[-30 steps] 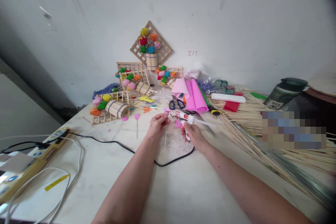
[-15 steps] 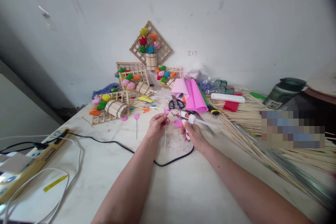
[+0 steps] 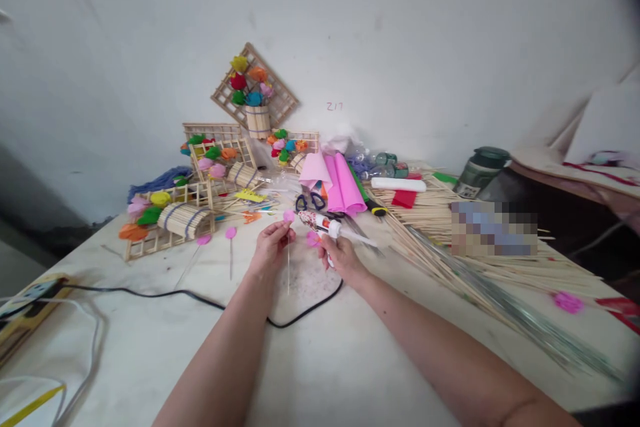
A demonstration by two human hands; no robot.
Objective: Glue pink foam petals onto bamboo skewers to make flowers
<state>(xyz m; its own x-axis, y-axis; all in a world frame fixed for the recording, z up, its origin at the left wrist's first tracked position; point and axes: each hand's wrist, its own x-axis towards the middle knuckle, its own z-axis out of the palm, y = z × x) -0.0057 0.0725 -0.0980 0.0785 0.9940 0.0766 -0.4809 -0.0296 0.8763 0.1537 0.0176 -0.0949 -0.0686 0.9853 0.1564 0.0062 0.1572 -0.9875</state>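
Between the fingertips of my left hand [image 3: 271,247] is a thin wire stem [image 3: 289,275] with a pink petal [image 3: 289,215] at its top. My right hand [image 3: 344,259] is wrapped round the handle of a glue gun [image 3: 334,228]. The gun's patterned nozzle end points left and lies close to the petal; I cannot tell whether they touch. Another pink piece [image 3: 313,239] shows beside my right fingers, partly hidden. Two more pink petals on wires, one petal [image 3: 203,239] and another petal [image 3: 231,233], lie left of my left hand.
A black cord [image 3: 200,295] crosses the table to a power strip [image 3: 30,310]. Lattice panels with flowers and a stick basket [image 3: 185,219] stand behind left. Scissors [image 3: 310,201], pink paper [image 3: 345,187], bamboo sticks [image 3: 430,213] and a dark bottle [image 3: 483,172] lie at back and right.
The view has swung to the right, so everything sits further left and more of the table's right side shows. Both hands keep hold of the same things, with little visible movement.
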